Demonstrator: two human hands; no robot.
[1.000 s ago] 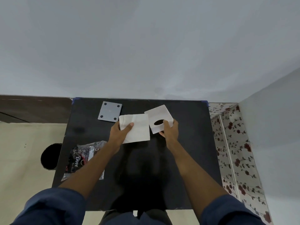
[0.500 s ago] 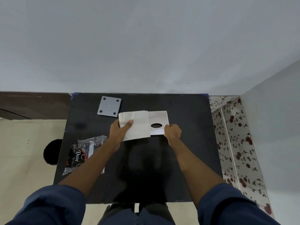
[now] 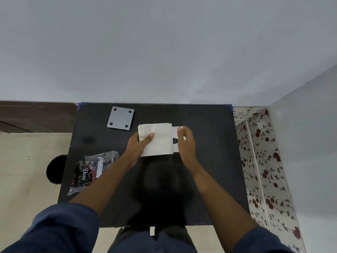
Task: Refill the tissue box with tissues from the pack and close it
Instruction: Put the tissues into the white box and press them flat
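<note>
A stack of white tissues (image 3: pixel 160 139) lies flat in the middle of the black table (image 3: pixel 209 161). My left hand (image 3: pixel 138 147) grips its left edge, thumb on top. Just right of the stack sits the white tissue box (image 3: pixel 175 133), its dark oval opening partly showing, and the stack overlaps the box's left part. My right hand (image 3: pixel 186 143) rests on the box's right side, fingers curled over it. The box's grey square lid (image 3: pixel 120 119) with dark corner dots lies apart at the back left. The crumpled plastic tissue pack (image 3: pixel 91 170) lies at the front left.
The table's back edge meets a grey wall. A floral-patterned surface (image 3: pixel 262 170) borders the right side. A dark round object (image 3: pixel 55 169) stands on the floor to the left of the table.
The box has come down from tilted to flat, and the tissue stack has slid right over it. My right hand moved from the box's near edge onto its right side.
</note>
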